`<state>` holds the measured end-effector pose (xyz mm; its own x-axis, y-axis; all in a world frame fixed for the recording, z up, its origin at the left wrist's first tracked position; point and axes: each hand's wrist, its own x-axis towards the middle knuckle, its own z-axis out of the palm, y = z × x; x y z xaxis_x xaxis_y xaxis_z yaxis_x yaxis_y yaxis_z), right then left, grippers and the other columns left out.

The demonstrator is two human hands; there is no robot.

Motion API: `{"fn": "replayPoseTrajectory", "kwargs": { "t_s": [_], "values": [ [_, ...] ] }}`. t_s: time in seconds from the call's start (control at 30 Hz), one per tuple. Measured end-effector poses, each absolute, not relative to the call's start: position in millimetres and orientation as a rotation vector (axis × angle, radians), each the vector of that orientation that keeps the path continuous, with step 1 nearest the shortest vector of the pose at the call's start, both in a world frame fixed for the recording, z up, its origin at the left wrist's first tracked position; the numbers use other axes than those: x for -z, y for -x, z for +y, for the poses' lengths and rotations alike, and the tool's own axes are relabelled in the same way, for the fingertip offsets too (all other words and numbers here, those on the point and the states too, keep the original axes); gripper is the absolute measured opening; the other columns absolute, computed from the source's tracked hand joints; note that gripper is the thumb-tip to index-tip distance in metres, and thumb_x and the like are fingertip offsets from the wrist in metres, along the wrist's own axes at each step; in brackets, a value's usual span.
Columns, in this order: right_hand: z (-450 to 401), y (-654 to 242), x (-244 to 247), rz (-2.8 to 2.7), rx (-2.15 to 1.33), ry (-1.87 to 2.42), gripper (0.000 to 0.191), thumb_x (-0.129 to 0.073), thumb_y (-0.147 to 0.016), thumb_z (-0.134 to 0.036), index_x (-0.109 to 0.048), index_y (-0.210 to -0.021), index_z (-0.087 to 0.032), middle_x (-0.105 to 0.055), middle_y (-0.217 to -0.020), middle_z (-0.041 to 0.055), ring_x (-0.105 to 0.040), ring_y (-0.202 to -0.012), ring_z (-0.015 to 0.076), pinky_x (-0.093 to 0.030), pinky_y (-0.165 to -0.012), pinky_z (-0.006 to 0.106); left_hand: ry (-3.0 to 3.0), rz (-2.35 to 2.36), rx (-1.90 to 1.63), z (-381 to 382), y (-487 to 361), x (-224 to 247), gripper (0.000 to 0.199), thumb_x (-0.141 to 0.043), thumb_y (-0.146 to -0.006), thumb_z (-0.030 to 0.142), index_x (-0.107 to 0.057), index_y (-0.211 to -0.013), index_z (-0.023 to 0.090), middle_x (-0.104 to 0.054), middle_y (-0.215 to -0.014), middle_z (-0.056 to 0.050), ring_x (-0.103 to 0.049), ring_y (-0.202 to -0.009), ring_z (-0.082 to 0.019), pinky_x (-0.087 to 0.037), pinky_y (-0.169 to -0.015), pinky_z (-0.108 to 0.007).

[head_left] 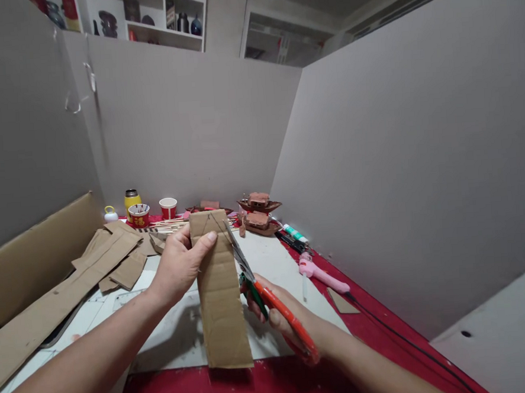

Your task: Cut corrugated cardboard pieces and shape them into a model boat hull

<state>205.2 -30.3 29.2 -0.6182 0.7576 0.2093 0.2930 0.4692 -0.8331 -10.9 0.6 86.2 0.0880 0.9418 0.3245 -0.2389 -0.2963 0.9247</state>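
Note:
My left hand (181,258) grips a long cardboard strip (222,305) near its top, with the thumb lying across its face. The strip hangs upright over the white work surface (164,339), and dark pencil-like lines slant across its top end. In my right hand (281,314) are scissors (290,322) with one orange-red and one green handle. Their blades point up and lie against the strip's upper right edge; how far apart the blades are is hard to tell.
Cardboard pieces (85,278) are piled at left. Behind stand a yellow flask (131,198), red-and-white cups (168,209), thin sticks (169,226) and brown model boats (260,223). A pink glue gun (323,274) with its cord lies right, near a cardboard scrap (341,301). Grey partitions (186,118) enclose the table.

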Motion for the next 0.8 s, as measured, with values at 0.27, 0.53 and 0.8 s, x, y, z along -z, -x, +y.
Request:
{"fn": "replayPoseTrajectory", "kwargs": {
  "t_s": [0.27, 0.53, 0.8],
  "values": [
    [-29, -209, -23, -2.154, -0.905, 0.98, 0.06, -0.042, -0.079, -0.08, -0.047, -0.088, -0.021, -0.049, -0.075, -0.0001, -0.038, -0.063, 0.0148, -0.039, -0.059, 0.027, -1.286, 0.763, -1.423, 0, 6, -81, 0.036, -0.08, -0.07, 0.041, -0.072, -0.094, 0.016, -0.076, -0.09, -0.005, -0.067, -0.078, -0.019, -0.053, -0.07, -0.028],
    [-33, -208, -22, -2.164, -0.922, 0.93, 0.063, -0.035, -0.081, -0.082, -0.047, -0.089, -0.021, -0.048, -0.075, 0.0002, -0.039, -0.064, 0.0155, -0.04, -0.06, 0.028, -1.283, 0.704, -1.409, -1, 6, -81, 0.034, -0.076, -0.076, 0.037, -0.07, -0.1, 0.015, -0.076, -0.094, -0.006, -0.067, -0.08, -0.017, -0.054, -0.072, -0.026],
    [-36, -206, -18, -2.13, -0.89, 0.941, 0.06, -0.038, -0.083, -0.079, -0.048, -0.09, -0.021, -0.048, -0.075, 0.0001, -0.037, -0.064, 0.0151, -0.038, -0.06, 0.028, -1.294, 0.703, -1.415, -4, 5, -82, 0.029, -0.076, -0.077, 0.035, -0.07, -0.098, 0.015, -0.076, -0.092, -0.005, -0.066, -0.079, -0.015, -0.053, -0.07, -0.024]
  ]
}}
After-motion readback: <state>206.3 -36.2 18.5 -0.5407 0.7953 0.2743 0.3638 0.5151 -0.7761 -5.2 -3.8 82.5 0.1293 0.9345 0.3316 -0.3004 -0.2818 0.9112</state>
